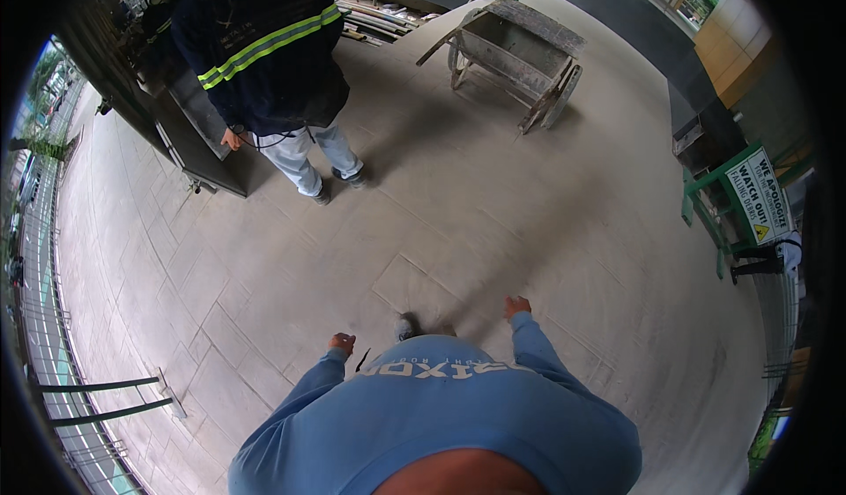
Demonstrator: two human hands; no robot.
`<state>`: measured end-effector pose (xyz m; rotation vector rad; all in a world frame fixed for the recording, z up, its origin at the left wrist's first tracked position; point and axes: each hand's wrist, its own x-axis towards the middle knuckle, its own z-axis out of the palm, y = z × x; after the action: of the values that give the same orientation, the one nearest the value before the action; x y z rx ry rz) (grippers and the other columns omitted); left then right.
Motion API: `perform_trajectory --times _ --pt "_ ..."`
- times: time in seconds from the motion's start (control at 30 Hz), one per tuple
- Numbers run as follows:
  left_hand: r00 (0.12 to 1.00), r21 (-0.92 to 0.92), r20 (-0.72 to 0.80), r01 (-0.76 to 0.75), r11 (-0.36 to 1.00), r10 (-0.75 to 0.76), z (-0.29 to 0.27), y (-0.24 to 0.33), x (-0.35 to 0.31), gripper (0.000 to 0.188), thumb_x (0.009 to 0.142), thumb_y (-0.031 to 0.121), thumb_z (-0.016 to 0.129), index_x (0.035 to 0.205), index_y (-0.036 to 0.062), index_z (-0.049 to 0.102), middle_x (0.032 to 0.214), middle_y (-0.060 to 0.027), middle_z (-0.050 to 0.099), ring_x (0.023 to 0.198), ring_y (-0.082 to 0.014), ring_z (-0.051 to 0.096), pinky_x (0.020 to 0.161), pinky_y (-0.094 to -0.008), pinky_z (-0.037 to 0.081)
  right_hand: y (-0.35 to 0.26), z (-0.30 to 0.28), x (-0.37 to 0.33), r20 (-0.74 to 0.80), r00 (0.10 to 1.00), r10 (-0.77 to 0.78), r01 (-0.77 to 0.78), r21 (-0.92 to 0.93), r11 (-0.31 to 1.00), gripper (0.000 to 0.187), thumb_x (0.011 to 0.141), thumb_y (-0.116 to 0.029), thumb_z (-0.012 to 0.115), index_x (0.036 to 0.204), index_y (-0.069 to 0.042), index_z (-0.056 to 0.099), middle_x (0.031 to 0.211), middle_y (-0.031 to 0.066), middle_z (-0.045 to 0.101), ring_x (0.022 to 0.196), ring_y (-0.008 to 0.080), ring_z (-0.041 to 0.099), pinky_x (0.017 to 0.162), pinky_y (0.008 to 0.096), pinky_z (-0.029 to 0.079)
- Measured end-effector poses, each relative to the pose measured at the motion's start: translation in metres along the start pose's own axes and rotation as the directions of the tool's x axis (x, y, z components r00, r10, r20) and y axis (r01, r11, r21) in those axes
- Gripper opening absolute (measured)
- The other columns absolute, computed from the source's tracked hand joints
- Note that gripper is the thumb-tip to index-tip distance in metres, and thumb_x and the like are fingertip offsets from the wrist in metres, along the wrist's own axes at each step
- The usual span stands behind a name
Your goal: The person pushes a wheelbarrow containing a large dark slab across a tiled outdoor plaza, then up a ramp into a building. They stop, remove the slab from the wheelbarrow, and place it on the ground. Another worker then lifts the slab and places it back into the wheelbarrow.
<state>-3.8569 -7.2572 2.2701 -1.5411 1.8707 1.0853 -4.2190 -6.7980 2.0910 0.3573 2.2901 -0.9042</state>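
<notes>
My left hand [342,343] hangs beside my body, its fingers curled in and nothing seen in them. On the other side my right hand [517,306] is held a little out in front, also loosely closed, with no object showing. Both arms are in light blue sleeves, and neither hand touches anything. A thin dark strip [363,360] lies by my shirt near the left hand; what it is I cannot tell. One grey shoe [404,327] of mine shows below on the paved floor [423,222].
Ahead on the left, a person [264,63] in a dark jacket with a reflective band stands by a dark metal gate [198,147]. A worn grey trough-like cart [511,50] stands ahead. Pipes [374,21] lie behind; a green barrier [705,195] with a sign stands right, green rails [106,387] left.
</notes>
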Motion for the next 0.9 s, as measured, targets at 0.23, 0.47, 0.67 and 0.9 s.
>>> perform_trajectory --times 0.23,0.47,0.67,0.9 --pt "0.939 0.041 -0.12 -0.32 0.946 0.323 0.005 0.116 -0.044 0.034 0.082 0.028 0.057 0.101 -0.0008 0.057 0.079 -0.0129 0.065 0.063 -0.0197 0.063 0.058 -0.0305 0.051 0.036 -0.015 -0.092 0.199 0.98 0.032 -0.074 0.209 0.975 0.053 0.083 -0.031 0.059 0.121 0.002 0.042 0.088 0.0158 0.063 0.065 0.0236 0.064 0.048 0.0329 0.048" --pt "0.966 0.111 -0.222 -0.109 0.988 0.132 0.075 0.032 -0.128 0.038 0.08 0.038 0.056 0.099 0.0057 0.061 0.085 -0.018 0.065 0.08 -0.0288 0.063 0.075 -0.0364 0.048 0.169 -0.07 -0.207 0.386 0.766 0.515 -0.6 0.139 0.788 0.04 0.084 -0.026 0.055 0.102 0.009 0.05 0.089 0.021 0.063 0.065 0.0306 0.065 0.046 0.0375 0.048" --pt "0.986 0.082 -0.166 0.044 0.996 -0.029 0.095 -0.079 -0.208 0.043 0.081 0.045 0.053 0.1 0.0066 0.062 0.097 -0.0212 0.061 0.096 -0.0363 0.056 0.083 -0.0406 0.044 0.211 -0.103 -0.271 0.384 0.765 0.517 -0.614 0.193 0.765 0.038 0.084 -0.026 0.054 0.098 0.009 0.052 0.088 0.0198 0.063 0.064 0.0297 0.064 0.048 0.0386 0.048" --pt "1.0 0.234 -0.013 0.007 0.972 -0.004 0.076 -0.06 -0.198 0.047 0.081 0.048 0.05 0.096 0.0058 0.064 0.094 -0.0208 0.062 0.092 -0.0352 0.058 0.082 -0.0412 0.044 0.106 -0.117 -0.252 0.277 0.873 0.402 -0.485 0.405 0.775 0.037 0.085 -0.027 0.054 0.106 0.004 0.052 0.094 0.0178 0.063 0.071 0.0289 0.065 0.054 0.0371 0.048"
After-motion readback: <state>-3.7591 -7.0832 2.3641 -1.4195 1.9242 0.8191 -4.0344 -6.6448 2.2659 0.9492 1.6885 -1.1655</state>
